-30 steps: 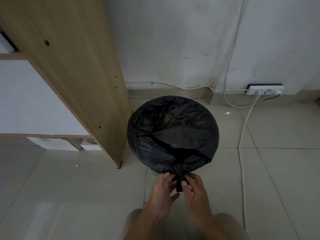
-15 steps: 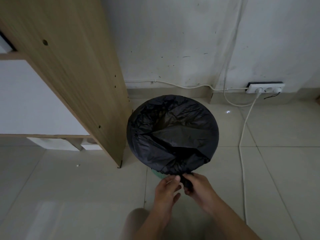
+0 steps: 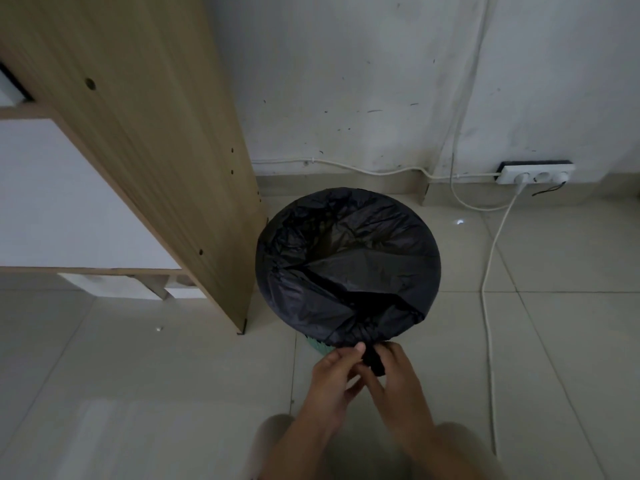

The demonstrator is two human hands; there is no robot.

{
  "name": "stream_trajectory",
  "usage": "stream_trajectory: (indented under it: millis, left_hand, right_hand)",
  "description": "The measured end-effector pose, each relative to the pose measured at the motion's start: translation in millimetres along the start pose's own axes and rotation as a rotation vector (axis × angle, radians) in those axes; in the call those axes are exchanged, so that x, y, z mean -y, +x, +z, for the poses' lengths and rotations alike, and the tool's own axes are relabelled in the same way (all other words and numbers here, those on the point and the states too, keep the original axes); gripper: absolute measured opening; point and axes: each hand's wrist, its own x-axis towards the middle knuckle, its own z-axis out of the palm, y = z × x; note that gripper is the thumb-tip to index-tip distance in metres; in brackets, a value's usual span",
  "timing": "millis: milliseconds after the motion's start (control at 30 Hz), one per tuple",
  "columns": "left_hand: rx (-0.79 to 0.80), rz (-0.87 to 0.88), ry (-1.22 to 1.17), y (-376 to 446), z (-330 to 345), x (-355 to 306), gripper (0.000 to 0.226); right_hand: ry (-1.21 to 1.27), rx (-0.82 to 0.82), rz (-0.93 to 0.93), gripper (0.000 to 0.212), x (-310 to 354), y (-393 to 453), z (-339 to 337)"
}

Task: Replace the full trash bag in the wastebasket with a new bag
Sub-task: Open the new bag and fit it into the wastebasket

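A black trash bag (image 3: 346,268) is stretched over the round rim of a wastebasket, of which only a sliver of green wall (image 3: 317,346) shows at the near side. The bag's slack is gathered into a twisted black tail (image 3: 373,360) at the near rim. My left hand (image 3: 332,379) pinches the gathered plastic from the left. My right hand (image 3: 394,379) grips the tail from the right. Both hands touch each other just below the rim.
A wooden cabinet side panel (image 3: 166,161) stands directly left of the basket. A white power strip (image 3: 535,173) sits at the wall's base, and its white cable (image 3: 488,289) runs down the tiled floor right of the basket. My knees are at the bottom edge.
My hands stayed at the near rim, working the bag's tail; the right hand shifted from in front of the tail to gripping it from the right. The bag's gather looks tighter.
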Motion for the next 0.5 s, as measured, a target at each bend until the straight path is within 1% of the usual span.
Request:
stream_trajectory:
  millis: [67,100,133,200,233,267,300,333,367,400,433,500]
  left_hand:
    - [0.012,-0.033,0.003,-2,-1,-2,0.015]
    - [-0.002,-0.022,0.021,-3,-1,-3,0.015]
    - [-0.047,0.013,0.059,-5,0,-4,0.017]
    - [-0.232,0.178,0.220,-8,0,-5,0.023]
    - [-0.339,0.318,0.330,-9,-1,-5,0.026]
    - [-0.421,0.496,0.455,-9,-3,-5,0.027]
    - [-0.487,0.718,0.608,-8,-6,-5,0.025]
    - [-0.529,0.950,0.783,-5,-10,-5,0.021]
    - [-0.548,1.141,0.958,1,-14,-5,0.023]
    - [-0.551,1.254,1.121,8,-17,-5,0.030]
    - [-0.552,1.285,1.259,14,-18,-8,0.037]
    - [-0.512,1.234,1.459,22,-17,-19,0.049]
  right_hand:
    - [0.098,-0.042,0.032,0.025,2,8,-3]
    - [0.164,-0.061,0.057,0.011,2,13,-5]
    - [0.228,-0.062,0.097,0.007,3,17,-6]
    - [0.347,-0.013,0.199,0.009,6,20,-8]
    - [0.398,0.020,0.261,0.013,7,22,-9]
    - [0.451,0.057,0.328,0.018,7,23,-9]
    - [0.520,0.085,0.393,0.022,9,24,-10]
    - [0.610,0.101,0.455,0.023,10,25,-11]
    - [0.713,0.108,0.509,0.022,12,26,-12]
    - [0.806,0.115,0.564,0.021,12,28,-12]
    - [0.892,0.116,0.611,0.020,14,29,-11]
    - [1.028,0.096,0.688,0.017,16,29,-10]
